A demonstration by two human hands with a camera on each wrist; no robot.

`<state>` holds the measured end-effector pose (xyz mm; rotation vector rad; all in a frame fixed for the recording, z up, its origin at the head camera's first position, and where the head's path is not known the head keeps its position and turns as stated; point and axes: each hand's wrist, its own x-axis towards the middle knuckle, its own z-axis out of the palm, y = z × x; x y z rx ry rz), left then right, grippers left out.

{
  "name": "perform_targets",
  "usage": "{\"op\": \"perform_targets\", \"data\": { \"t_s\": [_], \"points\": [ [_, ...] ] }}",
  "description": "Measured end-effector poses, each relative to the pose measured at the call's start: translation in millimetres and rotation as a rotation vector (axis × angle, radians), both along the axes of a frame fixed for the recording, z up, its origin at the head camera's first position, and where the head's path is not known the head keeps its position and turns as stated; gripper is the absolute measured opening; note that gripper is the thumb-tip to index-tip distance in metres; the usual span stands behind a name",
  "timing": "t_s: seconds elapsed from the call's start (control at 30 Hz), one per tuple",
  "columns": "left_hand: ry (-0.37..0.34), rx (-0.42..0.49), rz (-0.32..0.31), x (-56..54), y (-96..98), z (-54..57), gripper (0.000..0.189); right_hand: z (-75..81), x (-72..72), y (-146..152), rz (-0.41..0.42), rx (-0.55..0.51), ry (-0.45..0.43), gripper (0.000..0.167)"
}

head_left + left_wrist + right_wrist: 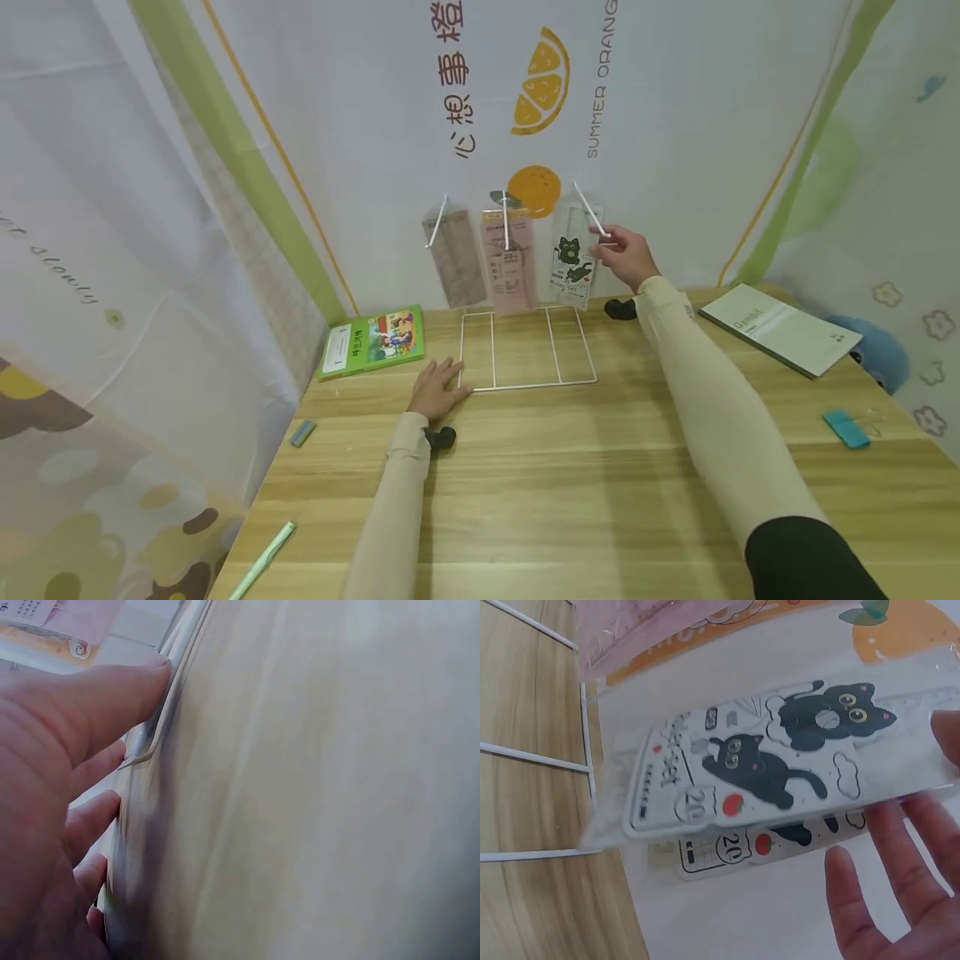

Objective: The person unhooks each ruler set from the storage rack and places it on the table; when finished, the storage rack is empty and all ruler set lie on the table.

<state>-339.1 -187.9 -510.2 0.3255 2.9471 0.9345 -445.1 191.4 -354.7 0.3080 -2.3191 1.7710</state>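
My left hand (437, 390) rests on the table at the near left corner of a white wire rack (525, 387). In the left wrist view its thumb (127, 694) lies against the wire. My right hand (628, 257) is at the tip of the rack's right hook (591, 208), holding the edge of a clear ruler set packet (573, 250) printed with black cats. In the right wrist view, the thumb is at the packet's (765, 750) front and fingers (900, 855) reach behind; a second matching packet (780, 836) shows behind it.
A pink packet (508, 267) and a greyish packet (456, 258) hang on the other hooks. A green book (372, 342) lies left, a pale notebook (780, 327) right, near a blue plush (881, 354). A teal clip (847, 428), an eraser (303, 433) and a green pen (262, 560) lie about.
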Motion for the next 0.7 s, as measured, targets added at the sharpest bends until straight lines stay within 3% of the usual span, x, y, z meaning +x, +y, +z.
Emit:
{"op": "perform_targets", "data": {
  "t_s": [0.33, 0.53, 0.7],
  "points": [
    [-0.007, 0.003, -0.001, -1.1, 0.9, -0.8, 0.061, -5.2, 6.8, 6.1, -0.020, -0.091, 0.031, 0.045],
    [-0.003, 0.024, 0.009, -1.3, 0.9, 1.9, 0.061, -2.0, 29.6, 9.8, -0.030, -0.102, 0.104, 0.038],
    [-0.015, 0.011, 0.003, -1.0, 1.6, -1.5, 0.062, -13.1, 48.6, 22.0, -0.001, -0.074, 0.171, 0.031]
  ]
}}
